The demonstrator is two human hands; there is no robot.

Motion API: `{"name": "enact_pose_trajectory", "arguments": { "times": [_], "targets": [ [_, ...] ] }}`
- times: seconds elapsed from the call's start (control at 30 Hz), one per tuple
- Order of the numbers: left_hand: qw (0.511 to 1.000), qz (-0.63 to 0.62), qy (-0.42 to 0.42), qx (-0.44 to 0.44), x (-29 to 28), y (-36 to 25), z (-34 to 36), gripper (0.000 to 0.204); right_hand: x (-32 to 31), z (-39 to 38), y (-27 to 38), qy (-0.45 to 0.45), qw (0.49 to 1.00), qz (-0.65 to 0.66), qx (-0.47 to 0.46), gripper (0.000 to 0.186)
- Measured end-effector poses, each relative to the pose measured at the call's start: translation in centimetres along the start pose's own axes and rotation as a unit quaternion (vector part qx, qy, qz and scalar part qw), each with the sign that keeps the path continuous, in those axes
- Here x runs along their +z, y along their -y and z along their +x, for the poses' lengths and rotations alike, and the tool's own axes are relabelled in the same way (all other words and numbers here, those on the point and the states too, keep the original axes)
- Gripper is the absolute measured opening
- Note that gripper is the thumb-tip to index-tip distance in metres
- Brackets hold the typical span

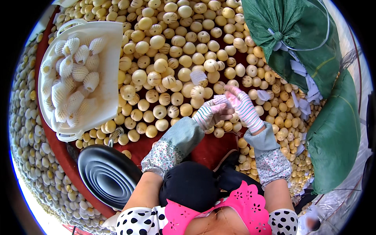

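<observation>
Evidently, from the head view, the gloved left hand (208, 114) has its grip curled closed on a foam net (221, 99), over the red sheet (141, 150), well in from its left edge. Beside it, the gloved right hand (243, 107) is blurred; I cannot tell how far its fingers close, or whether the net holds anything. A hard tug might tear the mesh; slick gloves could let it slip among the loose yellow fruits (159, 112) crowding below.
</observation>
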State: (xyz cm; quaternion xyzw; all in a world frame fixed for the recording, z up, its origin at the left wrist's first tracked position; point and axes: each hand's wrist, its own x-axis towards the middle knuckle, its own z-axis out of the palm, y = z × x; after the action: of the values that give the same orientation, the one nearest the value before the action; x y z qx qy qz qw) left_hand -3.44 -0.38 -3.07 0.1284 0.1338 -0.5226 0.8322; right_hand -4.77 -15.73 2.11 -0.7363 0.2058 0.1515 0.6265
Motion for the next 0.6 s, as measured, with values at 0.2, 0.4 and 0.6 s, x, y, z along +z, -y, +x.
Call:
{"name": "enact_pose_trajectory", "arguments": {
  "times": [0.2,0.4,0.6],
  "targets": [
    [0.995,0.055,0.003,-0.082,-1.1,1.1,0.5,0.047,-1.4,1.9,4.1,0.043,0.839,-0.54,-0.047,0.05],
    [0.994,0.048,-0.039,-0.092,-1.1,1.4,0.1,0.042,-3.5,9.9,2.9,-0.066,0.922,-0.377,-0.059,0.043],
    [0.992,0.073,-0.055,-0.088,-1.1,1.1,0.5,0.046,-14.9,15.0,3.8,-0.122,0.946,-0.299,-0.018,0.036]
  ]
}}
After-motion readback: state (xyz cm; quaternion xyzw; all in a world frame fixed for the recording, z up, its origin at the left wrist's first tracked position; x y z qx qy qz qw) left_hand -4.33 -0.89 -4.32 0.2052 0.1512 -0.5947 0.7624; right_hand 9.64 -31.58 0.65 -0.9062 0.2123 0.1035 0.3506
